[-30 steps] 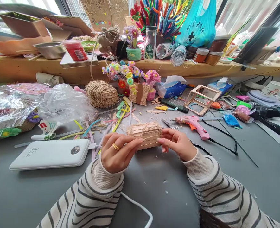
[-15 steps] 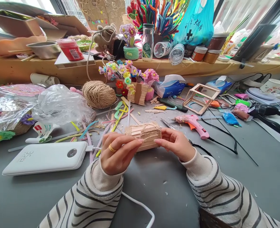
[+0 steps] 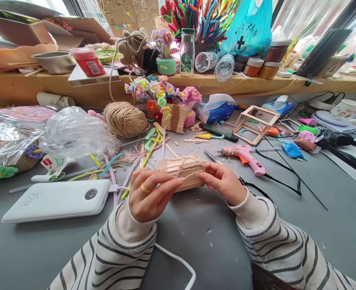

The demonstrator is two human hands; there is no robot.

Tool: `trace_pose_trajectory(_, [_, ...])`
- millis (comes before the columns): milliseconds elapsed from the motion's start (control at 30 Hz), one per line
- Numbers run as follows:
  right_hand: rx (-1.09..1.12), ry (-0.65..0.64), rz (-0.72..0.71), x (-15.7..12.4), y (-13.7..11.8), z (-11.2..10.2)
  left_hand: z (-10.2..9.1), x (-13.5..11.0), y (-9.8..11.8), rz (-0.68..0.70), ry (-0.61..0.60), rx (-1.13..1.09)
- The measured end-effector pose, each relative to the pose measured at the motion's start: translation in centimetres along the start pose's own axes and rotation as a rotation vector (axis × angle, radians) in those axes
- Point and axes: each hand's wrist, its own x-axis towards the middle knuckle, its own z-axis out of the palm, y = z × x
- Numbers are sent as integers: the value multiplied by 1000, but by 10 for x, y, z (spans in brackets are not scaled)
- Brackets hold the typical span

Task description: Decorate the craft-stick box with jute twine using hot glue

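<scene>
A small box of craft sticks (image 3: 193, 183) with twine (image 3: 191, 167) on its front sits between my hands, just above or on the grey table. My left hand (image 3: 147, 193), with a gold ring, is closed; its thumb and fingertips pinch a loose strand of twine at the front of the box. My right hand (image 3: 224, 181) is closed on the box's right end, its thumb at the edge of the twine patch. The far side of the box and several fingertips are hidden.
A pink glue gun (image 3: 246, 159) and pointed metal tool (image 3: 214, 158) lie to the right. A white power bank (image 3: 57, 201) with a cable is at left. Behind are a twine ball (image 3: 125, 119), a stick frame (image 3: 255, 125) and pipe-cleaner flowers (image 3: 156, 90).
The strand of twine now lies more across the box's front, and my right thumb has shifted slightly up and right. My left hand has barely moved.
</scene>
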Motion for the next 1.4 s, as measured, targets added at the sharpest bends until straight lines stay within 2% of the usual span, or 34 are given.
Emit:
trace_pose_trajectory(1033, [-112, 1, -15, -1, -4, 0, 2, -1, -4, -4, -13, 101])
trace_pose_trajectory(1400, [-62, -7, -26, -3, -3, -1, 4, -1, -3, -11, -1, 106])
